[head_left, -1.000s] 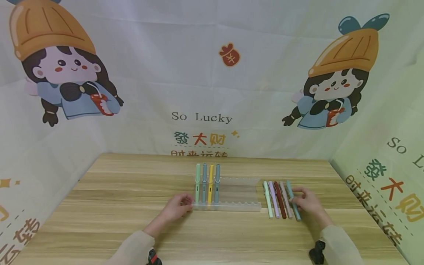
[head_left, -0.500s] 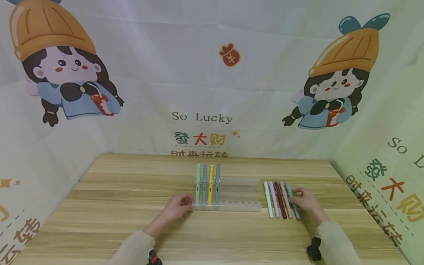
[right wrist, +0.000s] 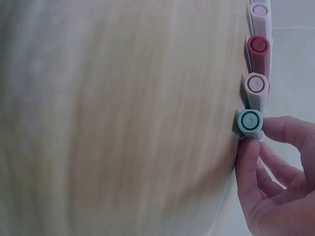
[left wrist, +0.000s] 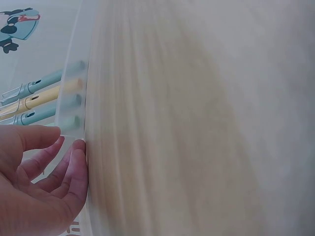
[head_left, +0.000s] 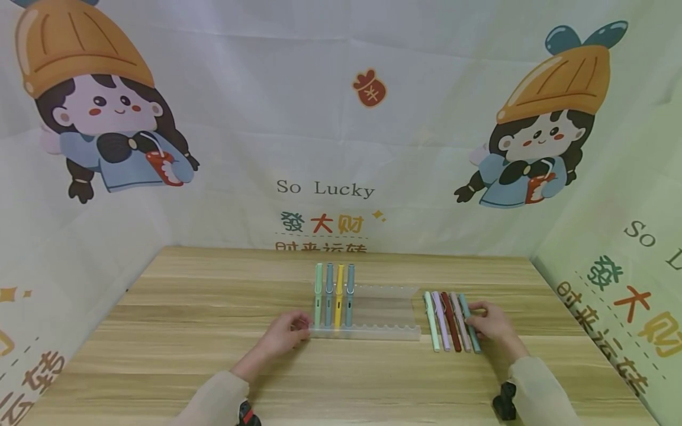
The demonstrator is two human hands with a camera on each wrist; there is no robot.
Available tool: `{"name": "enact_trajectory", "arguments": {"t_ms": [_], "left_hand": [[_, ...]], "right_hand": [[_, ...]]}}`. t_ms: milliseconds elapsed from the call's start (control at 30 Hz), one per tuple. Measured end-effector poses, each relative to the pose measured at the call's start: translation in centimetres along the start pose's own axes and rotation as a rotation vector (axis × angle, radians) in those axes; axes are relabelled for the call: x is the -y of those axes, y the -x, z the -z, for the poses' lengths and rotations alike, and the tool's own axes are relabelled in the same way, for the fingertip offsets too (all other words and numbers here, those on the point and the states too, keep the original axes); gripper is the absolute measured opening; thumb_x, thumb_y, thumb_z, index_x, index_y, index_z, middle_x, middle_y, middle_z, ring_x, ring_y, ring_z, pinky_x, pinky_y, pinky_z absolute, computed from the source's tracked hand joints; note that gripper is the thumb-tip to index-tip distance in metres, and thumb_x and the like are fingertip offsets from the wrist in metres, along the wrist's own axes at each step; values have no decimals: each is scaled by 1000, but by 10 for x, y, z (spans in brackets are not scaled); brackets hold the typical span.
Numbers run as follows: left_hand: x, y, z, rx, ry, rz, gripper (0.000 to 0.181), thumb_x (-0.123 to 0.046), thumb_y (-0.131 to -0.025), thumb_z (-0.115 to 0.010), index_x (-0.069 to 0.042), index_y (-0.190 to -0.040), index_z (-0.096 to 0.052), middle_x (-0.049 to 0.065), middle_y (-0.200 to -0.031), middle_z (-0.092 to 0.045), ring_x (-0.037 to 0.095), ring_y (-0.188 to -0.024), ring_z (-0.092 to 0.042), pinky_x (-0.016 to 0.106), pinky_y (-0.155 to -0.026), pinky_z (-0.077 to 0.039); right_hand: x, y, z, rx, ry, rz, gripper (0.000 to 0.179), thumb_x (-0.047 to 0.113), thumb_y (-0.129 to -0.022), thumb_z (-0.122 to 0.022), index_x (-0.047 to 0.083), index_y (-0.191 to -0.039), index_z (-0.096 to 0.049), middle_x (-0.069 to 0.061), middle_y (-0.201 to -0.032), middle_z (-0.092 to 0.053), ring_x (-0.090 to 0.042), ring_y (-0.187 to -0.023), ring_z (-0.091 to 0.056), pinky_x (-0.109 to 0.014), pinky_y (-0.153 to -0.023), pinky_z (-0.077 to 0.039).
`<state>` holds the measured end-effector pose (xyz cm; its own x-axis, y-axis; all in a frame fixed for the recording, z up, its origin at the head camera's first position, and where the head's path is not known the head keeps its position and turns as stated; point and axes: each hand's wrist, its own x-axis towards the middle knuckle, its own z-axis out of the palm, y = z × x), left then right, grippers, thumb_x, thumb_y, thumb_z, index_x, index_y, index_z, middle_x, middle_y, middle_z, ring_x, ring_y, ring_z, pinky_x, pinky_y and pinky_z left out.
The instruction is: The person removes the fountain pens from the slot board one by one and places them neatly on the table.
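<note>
Teal pen (right wrist: 250,121) lies pinched between slightly parted thumb and fingers of the right hand (head_left: 491,323); the left hand (head_left: 285,332), curled, grips the end of the clear rack (head_left: 380,333).

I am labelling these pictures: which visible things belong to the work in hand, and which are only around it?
Work in hand:
clear rack, held by left hand
four pens in the rack
teal pen, pinched by right hand
four loose pens beside it

Only around:
wooden table
printed cloth
black wrist gear
</note>
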<state>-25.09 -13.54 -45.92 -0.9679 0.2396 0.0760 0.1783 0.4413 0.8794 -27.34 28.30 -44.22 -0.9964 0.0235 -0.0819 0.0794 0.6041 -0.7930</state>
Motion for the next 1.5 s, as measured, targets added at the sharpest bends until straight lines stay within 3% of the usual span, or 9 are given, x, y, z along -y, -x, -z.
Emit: {"name": "enact_trajectory", "arguments": {"t_ms": [400,533,700,1133,1500], "left_hand": [[0,1,0,6,-5,-13,12,5,-80,-55,5,-92,-55,6,-76,-53,17,-61,-49,30,-49,-45],[0,0,0,1,-2,-7,12,5,-80,-55,5,-92,-55,6,-76,-53,18,-62,-49,30,-49,-45],[-1,-1,0,-4,-1,5,12,5,-80,-55,4,-92,-55,6,-77,-53,18,-63,-49,31,-50,-45],[0,0,1,-1,-8,-2,12,5,-80,-55,5,-92,-55,6,-77,-53,18,-63,-50,31,-49,-45],[0,1,0,-9,-6,-1,13,6,-80,-55,5,-93,-55,7,-77,-53,18,-63,-49,31,-49,-45]], "right_hand": [[4,5,0,-67,-16,41,36,3,-82,-53,-15,-112,-44,-16,-79,-55,-17,-60,-53,-29,-53,-47],[12,9,-2,-129,60,96,34,5,-82,-54,-13,-110,-48,-19,-82,-57,-16,-55,-53,-29,-50,-45],[21,13,-7,-157,121,133,32,9,-82,-57,-9,-108,-52,-20,-87,-58,-19,-62,-55,-28,-51,-45],[38,14,-32,-141,-35,193,30,3,-81,-58,-9,-107,-54,-15,-84,-58,-24,-71,-57,-31,-55,-50],[55,13,-54,-117,-65,242,29,6,-81,-59,-4,-109,-56,-12,-88,-58,-24,-75,-56,-27,-57,-48]]}}
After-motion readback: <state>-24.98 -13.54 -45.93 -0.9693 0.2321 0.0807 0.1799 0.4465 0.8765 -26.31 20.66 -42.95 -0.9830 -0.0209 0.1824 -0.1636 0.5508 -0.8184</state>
